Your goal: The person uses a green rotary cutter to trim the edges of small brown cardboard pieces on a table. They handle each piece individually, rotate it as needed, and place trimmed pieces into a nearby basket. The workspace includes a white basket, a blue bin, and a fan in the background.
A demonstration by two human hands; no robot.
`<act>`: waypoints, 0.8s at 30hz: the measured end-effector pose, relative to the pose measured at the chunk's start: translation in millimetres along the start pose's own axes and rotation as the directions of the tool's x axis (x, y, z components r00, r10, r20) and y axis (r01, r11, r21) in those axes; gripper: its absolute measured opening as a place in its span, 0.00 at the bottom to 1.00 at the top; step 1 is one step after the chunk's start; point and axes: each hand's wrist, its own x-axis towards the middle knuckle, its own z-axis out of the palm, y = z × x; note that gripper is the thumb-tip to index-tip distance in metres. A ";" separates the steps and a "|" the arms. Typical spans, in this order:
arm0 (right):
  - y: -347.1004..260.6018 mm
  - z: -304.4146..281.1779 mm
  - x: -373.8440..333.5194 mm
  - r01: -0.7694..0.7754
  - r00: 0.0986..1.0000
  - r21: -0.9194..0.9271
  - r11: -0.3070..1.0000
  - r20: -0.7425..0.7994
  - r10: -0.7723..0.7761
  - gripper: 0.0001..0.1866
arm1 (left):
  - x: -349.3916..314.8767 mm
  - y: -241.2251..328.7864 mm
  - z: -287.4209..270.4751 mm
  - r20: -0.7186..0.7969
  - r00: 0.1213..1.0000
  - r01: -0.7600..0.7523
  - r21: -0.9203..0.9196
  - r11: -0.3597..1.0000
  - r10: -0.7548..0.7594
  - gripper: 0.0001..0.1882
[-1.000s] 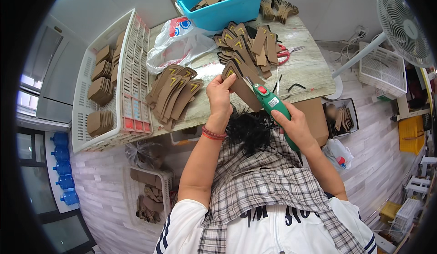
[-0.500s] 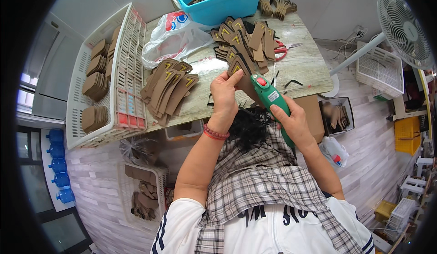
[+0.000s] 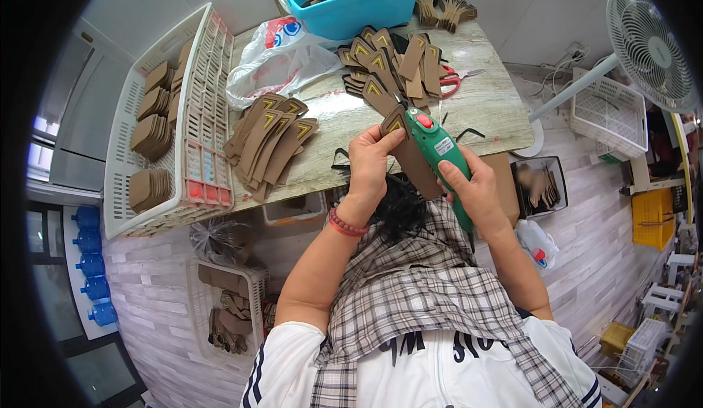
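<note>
My left hand (image 3: 371, 163) pinches a long brown strap piece (image 3: 412, 161) near its pointed, dark-edged end, which bears a yellow chevron. In my right hand (image 3: 477, 194) is a green electric hand tool (image 3: 438, 144) with a red switch, its lower end narrowing to a black tip or cord. The tool's upper end lies against or just over the strap piece's edge; contact cannot be made out. Just beyond my hands lies a pile of similar chevron pieces (image 3: 378, 62). Another stack of them (image 3: 269, 144) rests to the left. Black scraps (image 3: 399, 207) gather on my plaid apron (image 3: 410, 291).
Red-handled scissors (image 3: 454, 82) lie right of the pile. A blue tub (image 3: 359, 11) and a white plastic bag (image 3: 282, 71) stand at the back. A white crate (image 3: 198, 115) with brown pieces flanks the table's left. A fan (image 3: 652, 49) stands at right.
My left hand has shifted slightly right and down with the strap piece, which now shows more of its length beside the tool. The right hand keeps its hold on the tool.
</note>
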 end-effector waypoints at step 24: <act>-6.6 -18.5 -6.4 -0.012 0.994 -0.043 0.999 0.106 0.017 0.21 | 10.4 56.7 -30.5 0.247 0.967 -0.022 0.323 0.946 -0.062 0.06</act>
